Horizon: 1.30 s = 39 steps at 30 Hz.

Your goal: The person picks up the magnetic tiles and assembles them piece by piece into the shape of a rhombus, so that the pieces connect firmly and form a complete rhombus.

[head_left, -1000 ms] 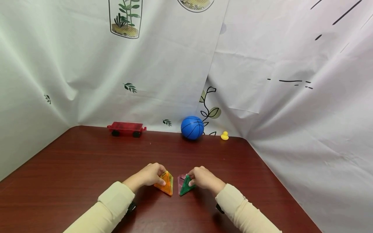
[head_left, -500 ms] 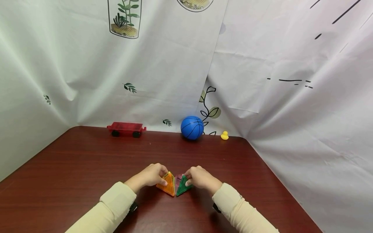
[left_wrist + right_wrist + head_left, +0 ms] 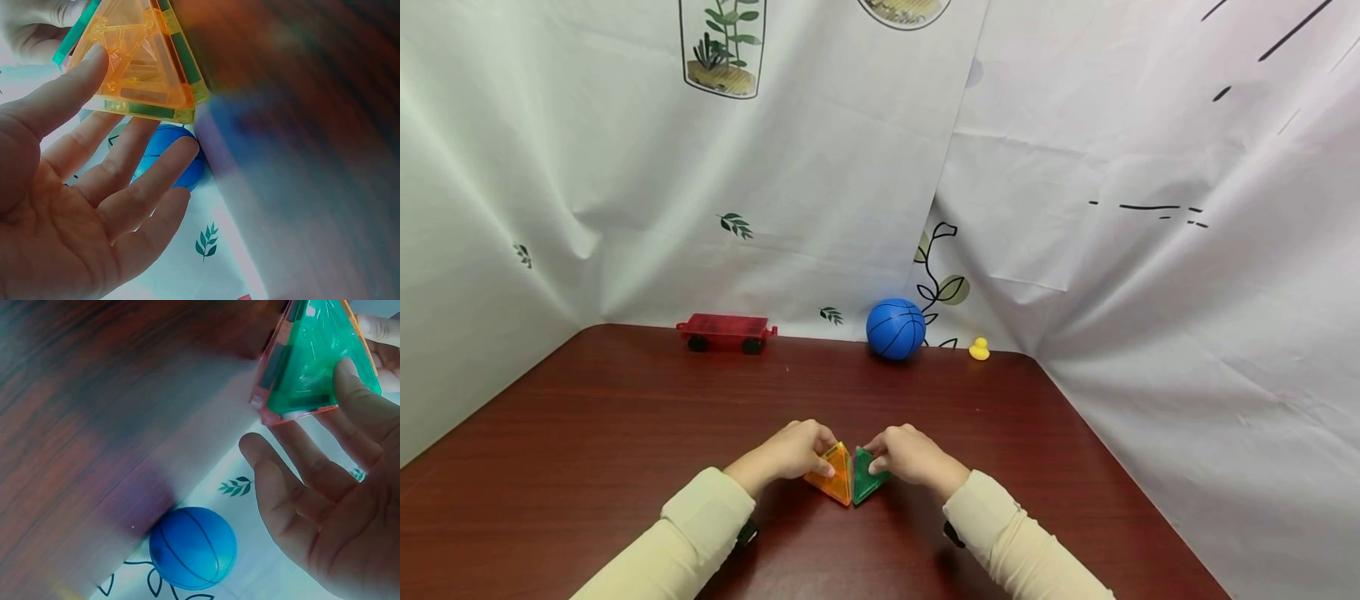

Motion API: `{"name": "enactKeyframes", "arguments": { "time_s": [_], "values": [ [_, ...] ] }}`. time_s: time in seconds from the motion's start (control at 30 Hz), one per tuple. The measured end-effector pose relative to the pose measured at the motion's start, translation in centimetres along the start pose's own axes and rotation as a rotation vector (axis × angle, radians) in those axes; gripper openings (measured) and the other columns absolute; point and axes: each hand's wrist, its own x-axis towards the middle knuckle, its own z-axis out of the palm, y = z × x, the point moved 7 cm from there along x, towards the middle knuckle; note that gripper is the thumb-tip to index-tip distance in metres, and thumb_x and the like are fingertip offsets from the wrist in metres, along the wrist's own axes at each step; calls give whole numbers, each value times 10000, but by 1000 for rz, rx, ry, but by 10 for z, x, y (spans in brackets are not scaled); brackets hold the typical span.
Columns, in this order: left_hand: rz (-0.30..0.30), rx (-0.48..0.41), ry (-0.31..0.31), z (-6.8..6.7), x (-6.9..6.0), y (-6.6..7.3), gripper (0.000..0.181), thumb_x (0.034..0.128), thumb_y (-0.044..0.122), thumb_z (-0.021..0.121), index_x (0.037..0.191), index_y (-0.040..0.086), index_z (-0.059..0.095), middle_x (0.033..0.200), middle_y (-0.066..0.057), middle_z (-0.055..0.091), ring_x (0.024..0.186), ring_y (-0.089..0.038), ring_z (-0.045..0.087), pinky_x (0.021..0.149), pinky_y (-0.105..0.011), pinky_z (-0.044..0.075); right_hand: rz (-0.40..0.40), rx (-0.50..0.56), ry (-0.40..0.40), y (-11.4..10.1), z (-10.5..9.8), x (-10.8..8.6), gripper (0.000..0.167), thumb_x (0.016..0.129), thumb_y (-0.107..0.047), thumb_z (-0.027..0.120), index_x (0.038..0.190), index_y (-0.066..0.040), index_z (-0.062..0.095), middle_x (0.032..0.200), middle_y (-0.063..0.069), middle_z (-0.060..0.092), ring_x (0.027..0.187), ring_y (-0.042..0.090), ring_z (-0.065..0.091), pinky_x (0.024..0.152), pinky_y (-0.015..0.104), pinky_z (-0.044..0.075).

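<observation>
In the head view, my left hand (image 3: 792, 451) pinches an orange triangular magnetic tile (image 3: 842, 482) between thumb and fingers. A yellow tile (image 3: 153, 112) is joined to the orange one along an edge, as the left wrist view shows. My right hand (image 3: 916, 457) pinches a green triangular magnetic tile (image 3: 862, 481), with a pink tile (image 3: 267, 417) behind it in the right wrist view. Both pairs stand tilted on the tabletop, side by side, with a thin line between them in the head view; whether they touch I cannot tell. The pink tile is mostly hidden there.
Along the back of the dark red-brown table (image 3: 625, 417) stand a red wheeled toy car base (image 3: 726, 329), a blue ball (image 3: 896, 329) and a small yellow duck (image 3: 979, 349). A white printed curtain (image 3: 820, 167) hangs behind and at the sides.
Both hands have drawn together, bringing the two tile pairs from a visible gap to side by side. The right pair has turned, so the pink tile is now mostly hidden in the head view.
</observation>
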Motion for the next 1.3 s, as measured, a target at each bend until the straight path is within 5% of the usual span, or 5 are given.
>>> {"name": "enactKeyframes", "arguments": {
  "time_s": [0.3,1.3],
  "values": [
    [2,-15,-6,1,2,4,237,656,145,754,869,89,667,788,-17,616,718,-155,545,658,-322,472,-12,2,13,-5,-1,2,285,746,-239,675,1003,-116,670,946,-32,632,793,58,545,667,210,444],
    [-79,-56,-12,-2,-7,-13,331,629,120,769,929,77,636,791,-27,604,738,-173,551,676,-359,455,52,14,-2,10,-2,-5,386,715,-274,709,1041,-82,630,922,11,613,839,140,538,710,290,444]
  ]
}}
